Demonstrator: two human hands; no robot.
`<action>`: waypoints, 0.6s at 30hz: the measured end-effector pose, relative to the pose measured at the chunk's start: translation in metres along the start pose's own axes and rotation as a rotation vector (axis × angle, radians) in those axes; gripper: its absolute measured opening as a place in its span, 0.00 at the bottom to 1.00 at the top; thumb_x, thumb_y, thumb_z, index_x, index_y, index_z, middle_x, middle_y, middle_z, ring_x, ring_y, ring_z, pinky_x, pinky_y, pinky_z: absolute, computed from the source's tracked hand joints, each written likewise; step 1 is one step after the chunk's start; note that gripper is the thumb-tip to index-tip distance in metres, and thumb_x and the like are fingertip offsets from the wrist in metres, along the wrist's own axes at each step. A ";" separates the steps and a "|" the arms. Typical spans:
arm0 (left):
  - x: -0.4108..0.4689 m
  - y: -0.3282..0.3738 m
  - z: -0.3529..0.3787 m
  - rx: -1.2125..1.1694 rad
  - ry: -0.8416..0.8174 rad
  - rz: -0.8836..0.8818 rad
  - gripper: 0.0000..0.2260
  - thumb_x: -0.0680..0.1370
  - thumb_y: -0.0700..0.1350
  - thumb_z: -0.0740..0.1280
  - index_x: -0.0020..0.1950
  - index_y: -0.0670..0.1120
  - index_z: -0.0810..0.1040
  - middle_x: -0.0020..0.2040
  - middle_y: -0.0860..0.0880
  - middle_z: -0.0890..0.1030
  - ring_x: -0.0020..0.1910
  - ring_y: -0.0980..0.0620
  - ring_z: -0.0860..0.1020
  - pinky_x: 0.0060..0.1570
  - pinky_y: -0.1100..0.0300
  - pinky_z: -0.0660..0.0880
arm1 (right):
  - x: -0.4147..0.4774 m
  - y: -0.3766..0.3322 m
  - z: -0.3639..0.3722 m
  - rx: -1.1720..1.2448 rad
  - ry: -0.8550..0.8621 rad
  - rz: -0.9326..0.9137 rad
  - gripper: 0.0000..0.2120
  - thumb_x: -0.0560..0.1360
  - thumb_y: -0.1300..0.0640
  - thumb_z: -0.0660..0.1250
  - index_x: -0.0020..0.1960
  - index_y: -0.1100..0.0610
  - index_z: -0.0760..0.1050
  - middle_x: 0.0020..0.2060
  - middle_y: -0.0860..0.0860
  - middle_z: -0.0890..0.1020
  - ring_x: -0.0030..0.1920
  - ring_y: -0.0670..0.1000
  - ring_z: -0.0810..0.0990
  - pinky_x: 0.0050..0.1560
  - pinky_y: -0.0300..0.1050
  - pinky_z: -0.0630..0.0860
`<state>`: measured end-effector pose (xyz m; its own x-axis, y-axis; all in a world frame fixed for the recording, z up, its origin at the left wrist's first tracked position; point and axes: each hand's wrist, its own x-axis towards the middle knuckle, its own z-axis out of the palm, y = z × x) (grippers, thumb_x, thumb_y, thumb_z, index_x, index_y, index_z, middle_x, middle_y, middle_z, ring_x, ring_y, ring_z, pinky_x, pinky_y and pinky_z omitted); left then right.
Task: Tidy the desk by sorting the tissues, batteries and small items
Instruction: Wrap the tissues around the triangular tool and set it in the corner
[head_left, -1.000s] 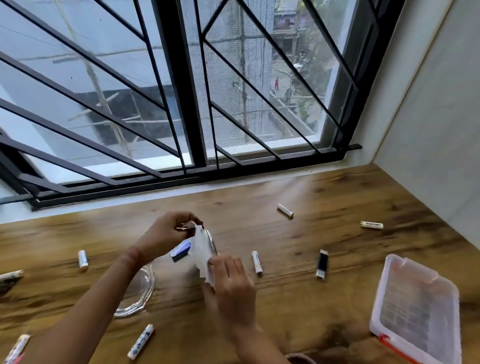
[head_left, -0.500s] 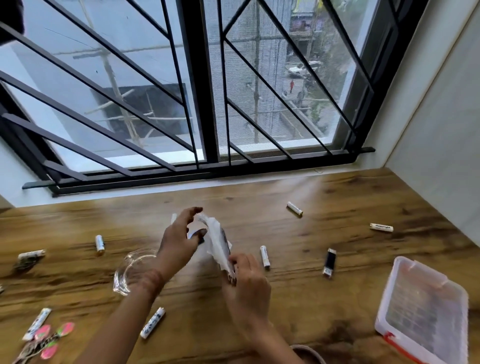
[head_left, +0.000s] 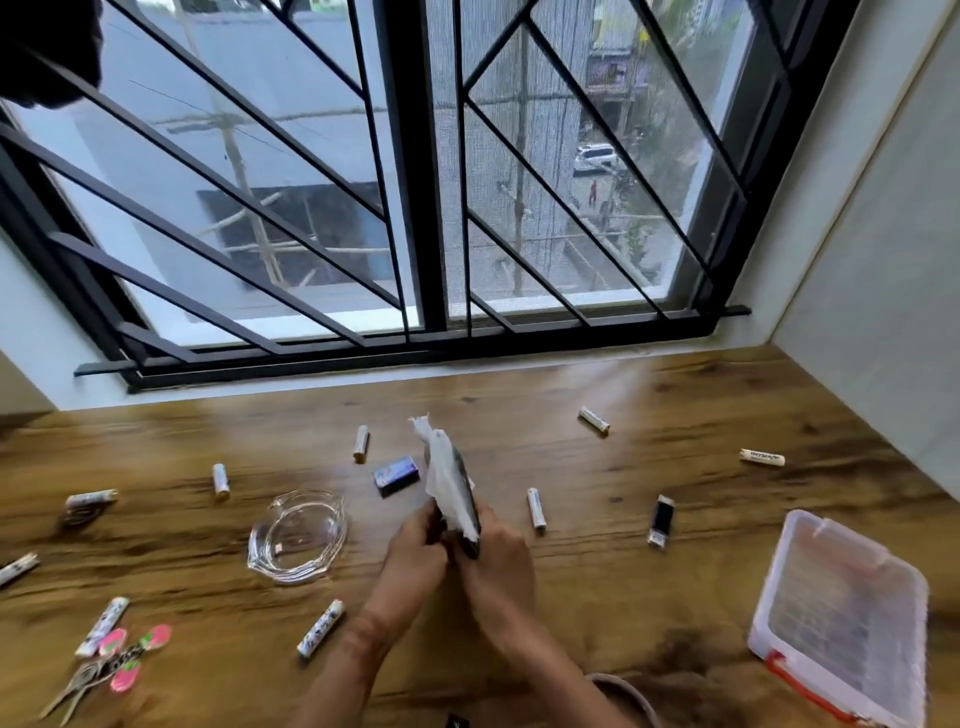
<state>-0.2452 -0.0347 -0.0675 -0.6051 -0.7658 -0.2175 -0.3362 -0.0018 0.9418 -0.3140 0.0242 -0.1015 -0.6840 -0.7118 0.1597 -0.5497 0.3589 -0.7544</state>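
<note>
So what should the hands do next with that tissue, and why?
Probably fold the loose top of the tissue down onto the dark flat thing beside it. The left hand and right hand both pinch the bottom end, while the top sticks up free.

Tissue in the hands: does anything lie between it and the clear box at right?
Only low things on the desk: a white battery and a black USB stick. Lifted, the tissue should clear them on the way to the clear box.

Soft daylight enters through the barred window (head_left: 467, 182) ahead, leaving a pale sheen on the wooden worktop (head_left: 675, 545) near the sill. Shadows are faint. Wide-angle distortion bends the edges, and motion blur softens the whole picture.
</note>
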 end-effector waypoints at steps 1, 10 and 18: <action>-0.001 0.002 0.002 0.007 -0.004 0.006 0.21 0.74 0.27 0.56 0.63 0.43 0.73 0.53 0.49 0.79 0.57 0.51 0.76 0.41 0.74 0.72 | 0.001 0.000 -0.002 0.003 0.000 -0.003 0.19 0.75 0.52 0.66 0.64 0.56 0.71 0.48 0.54 0.83 0.47 0.53 0.81 0.46 0.47 0.78; 0.011 0.045 0.037 0.061 -0.094 0.130 0.19 0.74 0.29 0.56 0.58 0.47 0.74 0.51 0.50 0.80 0.54 0.52 0.77 0.42 0.70 0.71 | 0.021 0.012 -0.066 0.037 0.108 -0.019 0.17 0.72 0.56 0.68 0.60 0.57 0.74 0.45 0.53 0.84 0.42 0.50 0.82 0.37 0.41 0.78; 0.042 0.103 0.132 0.121 -0.289 0.288 0.18 0.75 0.29 0.56 0.43 0.52 0.73 0.38 0.56 0.76 0.39 0.59 0.74 0.32 0.76 0.69 | 0.046 0.058 -0.165 -0.005 0.300 0.070 0.14 0.72 0.57 0.68 0.58 0.54 0.75 0.43 0.51 0.83 0.42 0.50 0.80 0.32 0.34 0.68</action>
<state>-0.4005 0.0181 -0.0133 -0.8583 -0.5123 -0.0285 -0.1951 0.2745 0.9416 -0.4571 0.1120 -0.0328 -0.8311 -0.4755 0.2885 -0.4978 0.4046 -0.7671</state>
